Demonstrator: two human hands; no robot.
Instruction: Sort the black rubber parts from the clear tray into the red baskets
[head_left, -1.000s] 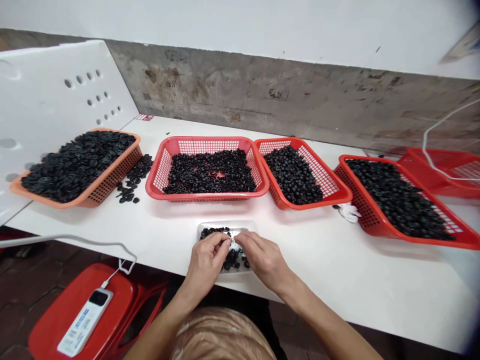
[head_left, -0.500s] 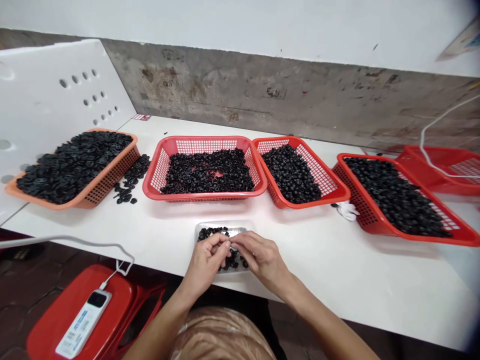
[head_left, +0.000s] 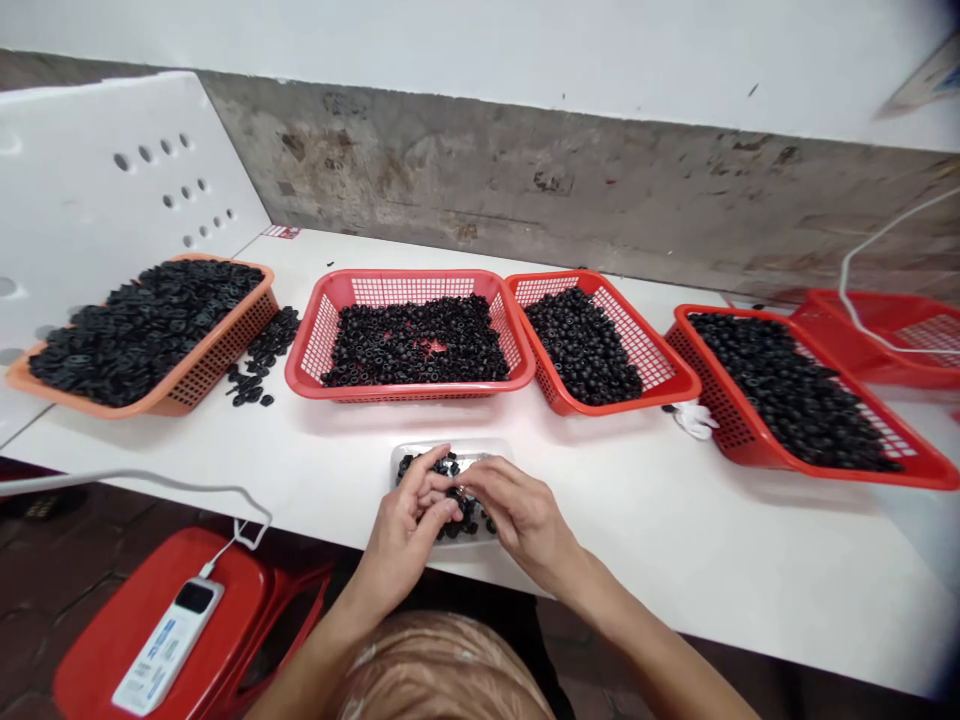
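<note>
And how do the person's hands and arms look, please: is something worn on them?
The left hand and right hand wear no gloves. The visible parts of both forearms show no sleeve, watch or bracelet. A shiny brown garment shows between them.

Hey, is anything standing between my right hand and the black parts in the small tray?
Nothing visible does: your right hand is over the small tray, black parts just below it. Your left hand is alongside; the pinkish-red basket stands beyond.
</note>
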